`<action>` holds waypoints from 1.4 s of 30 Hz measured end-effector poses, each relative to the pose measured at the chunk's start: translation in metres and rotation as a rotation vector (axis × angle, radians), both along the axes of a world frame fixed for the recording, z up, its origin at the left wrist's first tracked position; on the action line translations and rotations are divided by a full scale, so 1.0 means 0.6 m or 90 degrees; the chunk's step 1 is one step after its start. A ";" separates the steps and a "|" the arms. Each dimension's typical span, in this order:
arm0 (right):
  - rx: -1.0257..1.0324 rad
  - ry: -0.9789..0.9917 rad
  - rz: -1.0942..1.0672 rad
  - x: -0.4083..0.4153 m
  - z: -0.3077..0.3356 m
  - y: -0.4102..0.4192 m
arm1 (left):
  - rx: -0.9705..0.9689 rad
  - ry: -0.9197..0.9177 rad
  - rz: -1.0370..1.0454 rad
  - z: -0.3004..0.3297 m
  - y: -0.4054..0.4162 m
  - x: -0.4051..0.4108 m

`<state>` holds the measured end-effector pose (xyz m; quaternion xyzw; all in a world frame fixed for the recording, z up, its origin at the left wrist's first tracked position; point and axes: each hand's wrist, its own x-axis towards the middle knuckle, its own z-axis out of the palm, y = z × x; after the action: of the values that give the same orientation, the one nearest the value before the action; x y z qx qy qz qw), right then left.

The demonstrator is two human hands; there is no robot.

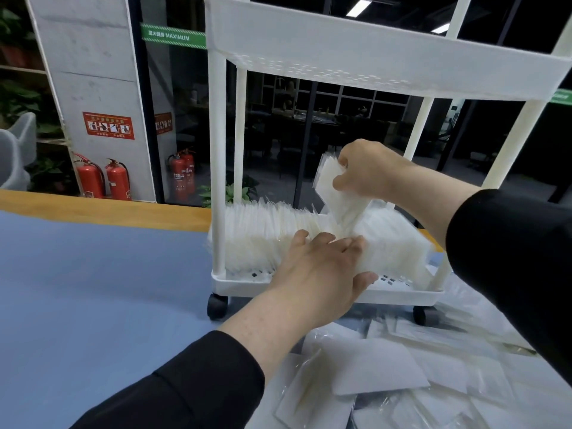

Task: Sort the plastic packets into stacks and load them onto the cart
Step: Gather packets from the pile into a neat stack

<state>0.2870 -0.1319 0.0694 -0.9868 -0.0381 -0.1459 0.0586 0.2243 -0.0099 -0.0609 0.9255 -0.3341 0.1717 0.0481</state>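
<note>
A white wheeled cart [218, 168] stands on the blue table. Its bottom tray [235, 281] holds a long row of clear plastic packets [257, 233] standing on edge. My left hand [322, 267] lies flat with straight fingers against the front of that row, thumb under its near edge. My right hand [368, 171] grips a small stack of packets [334, 193] and holds it tilted above the row, at the gap near the middle. Loose packets [371, 366] lie scattered on the table in front of the cart.
The cart's upper tray [340, 60] hangs over the hands. The blue table surface [93, 289] stretches to the left, edged by a wooden strip. Behind are a pillar, red fire extinguishers [102, 179] and dark glass.
</note>
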 end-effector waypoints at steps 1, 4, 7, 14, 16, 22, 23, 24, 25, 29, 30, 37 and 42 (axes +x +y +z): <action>-0.008 0.003 -0.001 0.001 -0.001 0.002 | -0.002 -0.003 -0.004 0.000 0.000 -0.001; -0.055 0.022 0.003 0.005 -0.010 0.007 | 0.006 -0.005 -0.011 -0.001 0.002 -0.003; -0.113 0.029 0.002 0.009 -0.026 0.009 | -0.034 -0.024 -0.006 -0.001 0.003 -0.004; -0.119 0.038 -0.018 0.005 -0.039 0.004 | -0.243 -0.141 -0.022 -0.007 0.021 0.013; -0.149 0.048 -0.026 0.000 -0.046 0.014 | -0.285 -0.150 -0.015 -0.009 0.024 0.017; -0.160 0.090 -0.064 -0.007 -0.076 0.023 | -0.310 -0.119 0.022 0.004 0.030 0.008; -0.164 0.090 -0.063 -0.009 -0.078 0.020 | -0.315 -0.098 0.036 0.006 0.032 0.008; -0.180 0.069 -0.052 -0.011 -0.082 0.014 | -0.301 -0.074 0.054 0.008 0.034 0.009; -0.191 0.045 -0.028 -0.011 -0.086 0.007 | -0.263 -0.050 0.073 0.008 0.035 0.010; -0.239 0.102 0.097 -0.018 -0.103 -0.013 | -0.135 0.005 0.108 0.009 0.033 0.009; -0.275 0.115 0.107 -0.019 -0.107 -0.015 | -0.139 0.005 0.116 0.012 0.033 0.007; -0.318 0.142 0.095 0.003 -0.104 -0.021 | -0.061 0.016 0.115 0.016 0.038 0.002; -0.189 0.218 0.089 0.001 -0.102 -0.021 | -0.042 0.022 0.110 0.017 0.037 0.002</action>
<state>0.2874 -0.1444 0.0081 -0.9899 -0.1171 0.0355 -0.0719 0.2256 0.0123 -0.0508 0.9515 -0.2465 0.1704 0.0696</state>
